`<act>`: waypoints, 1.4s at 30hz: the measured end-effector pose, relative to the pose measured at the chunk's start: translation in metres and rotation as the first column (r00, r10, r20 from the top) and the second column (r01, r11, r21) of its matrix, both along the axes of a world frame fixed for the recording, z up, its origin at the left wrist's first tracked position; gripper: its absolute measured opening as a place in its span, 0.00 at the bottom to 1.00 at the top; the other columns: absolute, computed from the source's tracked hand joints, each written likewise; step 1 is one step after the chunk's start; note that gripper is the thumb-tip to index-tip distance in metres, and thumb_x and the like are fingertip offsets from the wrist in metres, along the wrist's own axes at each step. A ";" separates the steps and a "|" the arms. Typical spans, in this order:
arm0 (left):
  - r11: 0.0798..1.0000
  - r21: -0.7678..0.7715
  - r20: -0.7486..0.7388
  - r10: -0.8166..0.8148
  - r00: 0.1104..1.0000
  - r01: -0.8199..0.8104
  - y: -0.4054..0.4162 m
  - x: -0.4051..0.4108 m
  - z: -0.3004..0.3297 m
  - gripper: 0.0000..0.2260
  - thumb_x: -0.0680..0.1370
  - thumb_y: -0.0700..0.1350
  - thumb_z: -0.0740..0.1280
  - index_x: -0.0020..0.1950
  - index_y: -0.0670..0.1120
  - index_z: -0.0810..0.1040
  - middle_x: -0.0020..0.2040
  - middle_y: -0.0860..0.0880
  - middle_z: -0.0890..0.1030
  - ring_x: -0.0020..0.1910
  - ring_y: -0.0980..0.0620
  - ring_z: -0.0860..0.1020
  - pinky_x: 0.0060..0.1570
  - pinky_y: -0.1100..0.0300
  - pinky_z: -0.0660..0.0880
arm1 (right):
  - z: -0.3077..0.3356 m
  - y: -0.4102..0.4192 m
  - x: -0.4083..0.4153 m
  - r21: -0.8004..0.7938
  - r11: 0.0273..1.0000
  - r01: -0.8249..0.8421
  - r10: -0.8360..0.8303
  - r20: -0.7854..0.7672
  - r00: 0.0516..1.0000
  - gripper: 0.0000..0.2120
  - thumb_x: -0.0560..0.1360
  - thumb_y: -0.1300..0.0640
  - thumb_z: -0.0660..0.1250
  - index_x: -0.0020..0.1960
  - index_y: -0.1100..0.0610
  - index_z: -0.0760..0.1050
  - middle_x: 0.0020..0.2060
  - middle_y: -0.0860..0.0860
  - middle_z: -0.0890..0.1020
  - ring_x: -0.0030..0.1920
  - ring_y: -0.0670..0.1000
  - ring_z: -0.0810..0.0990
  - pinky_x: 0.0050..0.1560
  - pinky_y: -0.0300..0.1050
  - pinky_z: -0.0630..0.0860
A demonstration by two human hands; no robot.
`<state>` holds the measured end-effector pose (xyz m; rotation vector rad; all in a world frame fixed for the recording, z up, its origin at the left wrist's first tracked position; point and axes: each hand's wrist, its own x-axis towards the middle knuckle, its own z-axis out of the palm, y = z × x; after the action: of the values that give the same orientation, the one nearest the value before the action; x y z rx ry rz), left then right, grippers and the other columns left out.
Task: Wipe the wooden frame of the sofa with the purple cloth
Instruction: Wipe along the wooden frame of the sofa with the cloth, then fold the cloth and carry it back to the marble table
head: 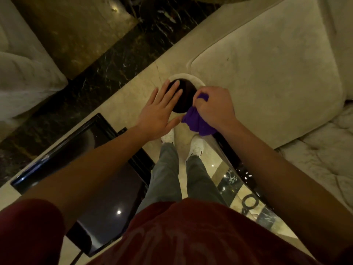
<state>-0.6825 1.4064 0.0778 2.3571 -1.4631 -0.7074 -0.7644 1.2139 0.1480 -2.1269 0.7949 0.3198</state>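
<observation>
The purple cloth (196, 121) is bunched in my right hand (214, 106), which grips it against the right edge of a dark round wooden end piece (186, 96) on the sofa's arm. My left hand (159, 109) lies flat with straight fingers, its fingertips resting on the left side of that dark wood. More dark glossy wooden frame (235, 159) runs along the sofa's base below my right forearm. The cream sofa cushion (267, 73) fills the upper right.
A dark glossy side table (99, 134) stands at the left by my legs. The marble floor (107, 73) has a black veined band. Another cream seat (23, 73) sits at the far left. My white shoes (196, 146) stand between table and sofa.
</observation>
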 end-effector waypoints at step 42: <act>0.856 0.203 -0.955 0.281 0.099 -0.475 -0.180 -0.184 0.291 0.17 0.82 0.58 0.66 0.65 0.50 0.84 0.62 0.44 0.85 0.62 0.46 0.84 0.60 0.50 0.82 | 0.224 -0.080 -0.223 0.349 0.889 0.297 -0.457 0.638 0.620 0.13 0.69 0.68 0.60 0.48 0.58 0.78 0.45 0.55 0.83 0.47 0.51 0.81 0.49 0.45 0.77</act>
<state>-0.8662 1.2259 0.3693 1.3482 -0.2302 -1.4503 -0.9872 1.1336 0.3720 -1.6064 0.6718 -0.6079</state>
